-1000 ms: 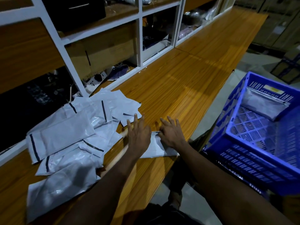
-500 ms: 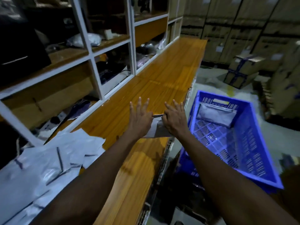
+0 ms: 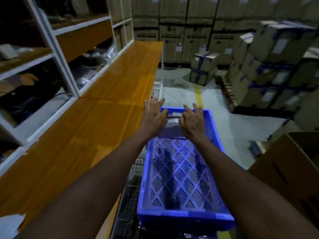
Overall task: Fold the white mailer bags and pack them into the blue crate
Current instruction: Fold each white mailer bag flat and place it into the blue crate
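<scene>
The left hand [image 3: 154, 116] and the right hand [image 3: 193, 121] reach side by side over the far end of the blue crate [image 3: 143, 178], fingers straight and spread, and carry a folded white mailer bag [image 3: 172, 129] between them; the straight fingers lie along its top edge, and I cannot tell whether the thumbs hook beneath it; the bag sits low against the crate's far wall, apparently being set down flat, though whether it already rests on the crate floor or on another bag is hidden by the hands; the rest of the crate's perforated floor, nearer the person, shows bare; left of the crate runs the wooden counter [image 3: 103, 121], and further left of it the white shelving [image 3: 60, 54]; a corner of loose white mailer [image 3: 10, 223] shows on the counter at the crate's near left, so more bags probably wait to be folded; beyond and right of the crate stand stacked cardboard boxes [image 3: 279, 69]; the risk from here, as I judge it, is the fold springing open once the hands lift, since slick plastic film holds a crease poorly; a bag dropped askew against the wall could also slump and waste room for later ones.
</scene>
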{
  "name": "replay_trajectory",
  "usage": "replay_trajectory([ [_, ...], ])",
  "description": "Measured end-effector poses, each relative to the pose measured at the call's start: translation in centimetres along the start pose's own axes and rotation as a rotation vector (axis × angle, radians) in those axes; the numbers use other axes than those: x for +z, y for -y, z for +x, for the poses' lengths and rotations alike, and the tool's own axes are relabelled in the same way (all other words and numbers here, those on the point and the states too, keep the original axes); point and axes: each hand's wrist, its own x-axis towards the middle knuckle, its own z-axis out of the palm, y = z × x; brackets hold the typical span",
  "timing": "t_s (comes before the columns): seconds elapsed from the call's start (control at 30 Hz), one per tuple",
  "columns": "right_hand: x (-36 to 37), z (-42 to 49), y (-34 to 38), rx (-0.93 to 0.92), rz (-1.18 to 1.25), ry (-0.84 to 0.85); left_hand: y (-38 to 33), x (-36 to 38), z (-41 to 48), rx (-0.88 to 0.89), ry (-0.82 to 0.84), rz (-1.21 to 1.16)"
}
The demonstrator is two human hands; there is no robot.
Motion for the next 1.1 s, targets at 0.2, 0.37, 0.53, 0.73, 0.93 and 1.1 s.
replay_trajectory([
  [0.2, 6.0, 0.6, -5.9, 0.016, -0.058, 0.125, -1.7, 7.6, 2.9, 0.057, 0.113, 0.018],
  [0.37, 11.0, 0.9, -8.2, 0.026, -0.097, 0.278, -1.6, 13.1, 3.1, 0.036, 0.167, 0.048],
  [0.53, 15.3, 0.2, -9.8, 0.028, -0.129, 0.159, -1.6, 16.9, 4.2, -0.006, 0.088, 0.196],
  [0.73, 17.3, 0.5, -10.6, 0.027, -0.144, 0.061, -2.4, 19.6, 5.9, -0.173, 0.187, 0.215],
  [0.93, 19.2, -1.5, -10.5, -0.071, -0.177, 0.159, -2.5, 20.6, 6.5, -0.293, 0.206, 0.224],
  [1.1, 19.8, -1.7, -10.4, 0.031, -0.208, 0.238, -2.7, 20.6, 5.4, -0.264, 0.209, 0.188],
])
